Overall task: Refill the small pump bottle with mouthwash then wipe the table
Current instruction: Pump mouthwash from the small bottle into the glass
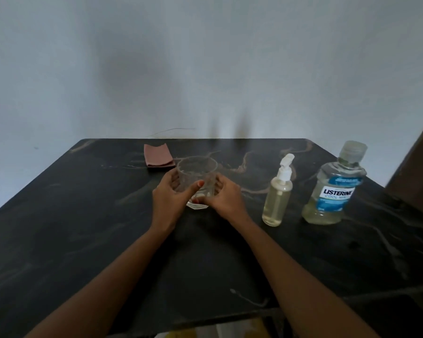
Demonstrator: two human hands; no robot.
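Pump bottle (pixel 277 198) and Listerine bottle (pixel 335 191) block 3 o'clock of the glass tumbler (pixel 197 170), folded cloth (pixel 158 157) sits at 11; bare table (pixel 71 215) spreads toward 9

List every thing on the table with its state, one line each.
glass: upright, looks empty
left hand: grips the glass
right hand: grips the glass
pump bottle: upright, pump on, nearly full of pale liquid
mouthwash bottle: upright, capped, liquid low
cloth: folded, lying flat

glass (pixel 197 176) mid-table (pixel 59 215) | cloth (pixel 158 156) behind-left of it | pump bottle (pixel 277 193) right | mouthwash bottle (pixel 335 189) rightmost
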